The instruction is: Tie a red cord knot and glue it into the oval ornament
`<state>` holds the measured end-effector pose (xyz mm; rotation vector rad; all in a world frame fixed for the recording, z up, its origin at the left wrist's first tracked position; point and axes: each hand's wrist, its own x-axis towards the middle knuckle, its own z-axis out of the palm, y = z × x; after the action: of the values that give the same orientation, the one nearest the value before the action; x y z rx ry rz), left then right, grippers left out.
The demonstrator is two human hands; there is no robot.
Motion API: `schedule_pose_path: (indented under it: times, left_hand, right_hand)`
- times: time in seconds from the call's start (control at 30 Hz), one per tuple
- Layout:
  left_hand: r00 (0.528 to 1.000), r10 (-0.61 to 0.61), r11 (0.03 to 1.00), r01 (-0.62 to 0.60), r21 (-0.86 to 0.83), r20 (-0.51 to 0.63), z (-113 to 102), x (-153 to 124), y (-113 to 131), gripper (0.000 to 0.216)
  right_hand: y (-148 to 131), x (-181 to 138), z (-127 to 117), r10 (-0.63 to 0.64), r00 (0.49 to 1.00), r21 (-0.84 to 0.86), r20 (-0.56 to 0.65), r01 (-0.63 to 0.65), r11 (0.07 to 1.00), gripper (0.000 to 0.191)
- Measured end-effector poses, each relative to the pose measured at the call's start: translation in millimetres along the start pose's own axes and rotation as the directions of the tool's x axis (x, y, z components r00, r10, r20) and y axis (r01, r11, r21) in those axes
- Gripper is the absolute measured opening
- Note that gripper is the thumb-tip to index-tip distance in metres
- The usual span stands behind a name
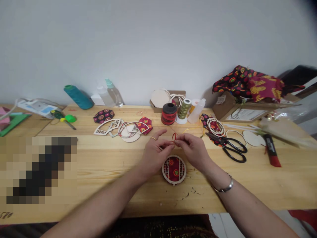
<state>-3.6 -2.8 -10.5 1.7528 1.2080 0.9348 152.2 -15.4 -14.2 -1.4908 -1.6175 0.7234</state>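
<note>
A thin red cord (174,136) makes a small loop between my hands, just beyond a round ornament (174,169). That ornament lies flat on the table, a pale lattice frame over dark red patterned fabric. My left hand (158,148) pinches the cord from the left, thumb and index finger closed on it, while another finger with a ring sticks out. From the right, my right hand (190,147) also pinches the cord between thumb and fingertips. Whether the cord is tied to the ornament's top edge is hidden by my fingers.
Black-handled scissors (232,147) lie right of my right hand, beside a second lattice ornament (216,127). Behind stand a red thread spool (169,114) and a green one (184,109). Wooden lattice pieces (101,128) lie left. A fabric-topped cardboard box (226,107) stands back right.
</note>
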Motion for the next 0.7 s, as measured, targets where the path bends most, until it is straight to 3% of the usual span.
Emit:
schedule_pose_path:
  times: [0.13,0.23,0.47,0.6,0.7]
  left_hand:
    - [0.949,0.299,0.932,-0.268,0.243,-0.101,3.8,-5.8,-3.1,0.014]
    - [0.898,0.434,0.830,-0.366,0.420,-0.076,5.7,-9.8,-4.5,0.016]
    - [0.865,0.497,0.587,-0.393,0.708,0.069,4.2,-14.3,-5.5,0.024]
    - [0.849,0.488,0.564,-0.483,0.670,0.202,1.6,-14.8,-3.5,0.028]
    - [0.851,0.468,0.545,-0.491,0.680,0.240,1.4,-15.7,-3.1,0.031]
  right_hand:
    - [-4.0,1.5,0.9,0.114,0.993,0.189,0.032,-0.118,0.975,0.008]
    - [-6.0,2.1,1.9,0.165,0.985,0.261,0.049,-0.172,0.950,0.007]
    - [-3.3,1.0,7.7,0.232,0.970,0.361,0.074,-0.243,0.901,0.011]
    - [-0.3,0.2,12.2,0.257,0.963,0.387,0.079,-0.267,0.882,0.012]
    - [0.3,0.0,13.9,0.271,0.960,0.379,0.064,-0.275,0.884,0.013]
